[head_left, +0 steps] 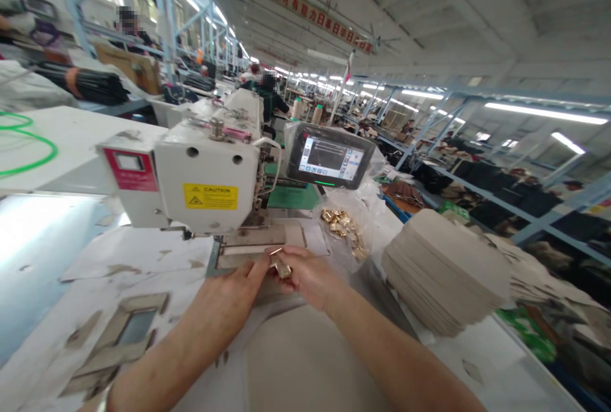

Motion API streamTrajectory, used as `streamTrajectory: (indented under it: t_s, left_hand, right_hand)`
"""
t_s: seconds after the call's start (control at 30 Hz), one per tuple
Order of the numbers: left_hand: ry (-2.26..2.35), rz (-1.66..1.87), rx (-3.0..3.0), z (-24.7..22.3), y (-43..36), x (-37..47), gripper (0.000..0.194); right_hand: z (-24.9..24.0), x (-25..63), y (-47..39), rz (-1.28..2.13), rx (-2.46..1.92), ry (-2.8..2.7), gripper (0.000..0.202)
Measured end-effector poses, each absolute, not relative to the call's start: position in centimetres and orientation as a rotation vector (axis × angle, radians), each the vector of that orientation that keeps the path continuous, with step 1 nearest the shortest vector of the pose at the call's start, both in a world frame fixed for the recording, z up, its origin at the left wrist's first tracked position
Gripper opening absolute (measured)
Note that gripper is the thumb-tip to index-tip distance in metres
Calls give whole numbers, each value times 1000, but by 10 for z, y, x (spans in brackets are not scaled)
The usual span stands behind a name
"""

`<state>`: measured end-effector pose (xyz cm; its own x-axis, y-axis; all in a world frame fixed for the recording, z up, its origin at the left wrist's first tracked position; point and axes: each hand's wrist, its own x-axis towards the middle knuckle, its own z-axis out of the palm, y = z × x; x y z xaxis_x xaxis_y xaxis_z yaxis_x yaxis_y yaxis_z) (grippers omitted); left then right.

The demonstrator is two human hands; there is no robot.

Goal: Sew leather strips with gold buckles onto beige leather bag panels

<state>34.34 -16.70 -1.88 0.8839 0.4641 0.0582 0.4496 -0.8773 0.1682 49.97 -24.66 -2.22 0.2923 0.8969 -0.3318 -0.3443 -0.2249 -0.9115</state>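
Left hand (231,294) and right hand (312,276) pinch small, shiny gold metal hardware (283,269); beyond, crinkled clear plastic (371,213) holds gold pieces (340,223) near stacked, rounded beige panels (436,272).

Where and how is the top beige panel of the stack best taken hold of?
Probably by pinching its near left edge, coming from the left: the top beige panel is broad and thin, and the layered edges of the stack show openly on that side.

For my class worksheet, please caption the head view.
Left hand and right hand handle gold-coloured metal hardware before an industrial sewing machine.
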Motion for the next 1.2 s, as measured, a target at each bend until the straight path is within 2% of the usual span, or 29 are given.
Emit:
streamTrajectory:
  t_s: [0.07, 0.13, 0.23, 0.3, 0.4, 0.5, 0.6, 0.7, 0.83, 0.97, 1.2]
  left_hand:
    - [770, 157, 2789, -19, -166, 345, 36]
    - [835, 211, 2660, -19, -164, 347, 27]
    - [814, 320, 2515, -21, -160, 348, 28]
    - [751, 363, 2460, -24, -158, 349, 29]
    - [718, 349, 2443, -30, -159, 350, 30]
    - [725, 258, 2484, -39, -160, 353, 32]
    - [763, 250, 2539, -54, -160, 357, 36]
    - [731, 389, 2490, -69, -157, 363, 41]
    - [664, 485, 2277, -69, -154, 372, 51]
    - [670, 431, 2211, -51, -158, 378, 44]
    - [741, 348, 2494, -34, -159, 388, 44]
  right_hand:
    - [-26, 499, -247, 1282, -1327, -629, 44]
    - [-30, 499, -246, 1244, -1342, -691, 45]
    - [-35, 501, -246, 1074, -1384, -868, 30]
    - [-36, 504, -247, 802, -1442, -1128, 27]
    - [-37, 505, -251, 326, -1492, -1541, 33]
    - [-38, 503, -256, 99, -1594, -1728, 49]
    - [-42, 499, -259, -102, -1708, -1962, 45]
    - [-46, 494, -260, -270, -1748, -2150, 42]
    - [-45, 490, -259, -131, -1767, -1995, 51]
    - [-41, 486, -256, 137, -1724, -1755, 60]
    - [-34, 485, -250, 393, -2084, -1524, 49]
